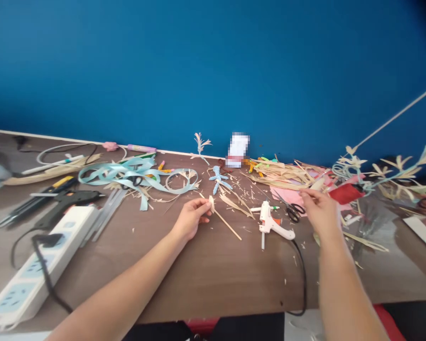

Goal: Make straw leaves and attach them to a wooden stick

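Stick [224, 220], thin and pale, lies with its long axis diagonal over the brown table [206, 270]: the upper end points toward the blue wall, the lower end points down and to the right, toward the glue gun. The left hand [191, 218] holds the stick near its upper end, fingers pinched closed on it together with a small pale piece at the fingertips. The lower end rests on or just above the table; I cannot tell which.

The right hand [317, 210] is well apart to the right, at the pile of dry straw strips [284, 173]; its fingers are narrow, pinched on one pale strip. Between the two hands lies a white glue gun [271, 222], with black scissors [295, 210] just beside it. Light blue ribbon [128, 173] lies to the left, and a white power strip [39, 265] near the left edge.
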Available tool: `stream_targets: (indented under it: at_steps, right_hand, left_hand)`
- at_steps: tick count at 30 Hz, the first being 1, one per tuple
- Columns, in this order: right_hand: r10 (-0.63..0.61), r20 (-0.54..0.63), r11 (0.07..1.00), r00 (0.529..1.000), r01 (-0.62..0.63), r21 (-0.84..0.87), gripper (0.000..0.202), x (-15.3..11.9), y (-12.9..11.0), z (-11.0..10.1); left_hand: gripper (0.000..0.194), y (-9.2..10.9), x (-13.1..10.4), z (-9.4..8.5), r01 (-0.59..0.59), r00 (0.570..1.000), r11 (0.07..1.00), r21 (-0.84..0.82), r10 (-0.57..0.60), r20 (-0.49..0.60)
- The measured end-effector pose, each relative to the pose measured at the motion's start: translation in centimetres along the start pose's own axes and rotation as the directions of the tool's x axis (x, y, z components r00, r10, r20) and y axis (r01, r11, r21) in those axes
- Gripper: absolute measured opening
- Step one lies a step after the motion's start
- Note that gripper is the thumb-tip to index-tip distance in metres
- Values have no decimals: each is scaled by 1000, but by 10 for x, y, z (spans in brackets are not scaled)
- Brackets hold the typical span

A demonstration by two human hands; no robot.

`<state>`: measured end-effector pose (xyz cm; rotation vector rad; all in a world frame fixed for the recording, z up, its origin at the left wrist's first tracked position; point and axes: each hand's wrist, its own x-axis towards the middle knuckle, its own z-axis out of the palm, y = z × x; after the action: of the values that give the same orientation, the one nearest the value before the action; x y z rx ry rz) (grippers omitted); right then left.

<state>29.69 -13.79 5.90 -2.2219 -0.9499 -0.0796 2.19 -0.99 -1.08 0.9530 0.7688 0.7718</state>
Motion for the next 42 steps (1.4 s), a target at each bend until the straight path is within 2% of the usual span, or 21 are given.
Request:
stream_targets:
  at_steps: [1, 3, 5, 7, 12, 16, 20, 22, 26, 28, 30, 31, 32, 33, 35, 36, 38, 40, 42]
  right_hand:
    - [60, 66, 977, 996, -46, -206, 28, 13, 18, 1]
    - [108, 210, 878, 972, 5, -478, 30, 28, 48, 12]
    - [112, 344, 792, 932, 126, -597, 31, 33, 68, 25]
    - [105, 366, 736, 925, 175, -654, 33, 31, 78, 33]
    - [148, 360, 682, 921, 168, -712, 35, 30, 80, 34]
    - [161, 401, 682, 902, 192, -706, 34, 34, 74, 33]
    - [183, 470, 693, 863, 226, -685, 36, 33, 70, 37]
    - [186, 471, 701, 862, 220, -678, 35, 32, 68, 37]
    - [204, 474, 702, 857, 209, -681, 25, 30, 60, 24]
    - [189, 447, 727, 874, 181, -662, 18, 26, 54, 11]
    - [184, 379, 828, 907, 65, -557, 13, 14, 44, 0]
    - [204, 353, 897, 913, -30, -441, 14, 4, 37, -2]
    - [215, 309, 957, 926, -137, -257, 17, -7, 27, -1]
    - [215, 310, 976, 926, -217, -29, 23, -21, 15, 4]
    - [149, 388, 881, 910, -300, 366, 34, -51, -17, 25]
    - [106, 464, 812, 880, -346, 470, 35, -65, -34, 40]
    - [36, 566, 728, 823, -410, 549, 33, -86, -68, 71]
    - [-31, 558, 688, 829, -387, 614, 28, -96, -94, 99]
    - [-146, 473, 668, 869, -266, 695, 26, -97, -108, 118]
  left_hand:
    - [25, 0, 0, 0, -4, 1000, 1000, -12, 4, 4]
    - [24, 0, 1, 0, -17, 1000, 999, -33, 17, 13]
    - [24, 0, 1, -1, -24, 1000, 998, -54, 25, 18]
    - [23, -1, 1, -2, -22, 999, 997, -77, 24, 29]
    - [20, -1, 1, -3, -23, 997, 995, -102, 30, 67]
    - [20, 1, 2, -2, -26, 999, 994, -107, 31, 43]
    - [21, 2, 2, -2, -50, 998, 990, -131, 54, 26]
    - [22, 1, 3, -3, -45, 999, 988, -145, 49, 23]
    - [24, -1, 5, -4, -26, 999, 987, -157, 29, 17]
    - [24, -1, 6, -5, -18, 1000, 985, -170, 21, 15]
    - [25, -2, 7, -6, -13, 1000, 981, -193, 18, 20]
    - [25, -2, 7, -6, -11, 999, 979, -205, 17, 28]
    - [25, -1, 7, -6, -9, 999, 976, -215, 18, 38]
    - [25, -1, 6, -6, -10, 999, 974, -224, 21, 48]
    - [25, -1, 6, -5, -17, 997, 973, -232, 33, 68]
    - [24, -1, 5, -5, -23, 996, 972, -232, 42, 75]
    - [24, -2, 4, -4, -41, 995, 972, -230, 60, 75]
    - [24, -2, 4, -3, -54, 995, 972, -227, 73, 73]
    - [24, -3, 4, -3, -61, 994, 973, -224, 78, 70]
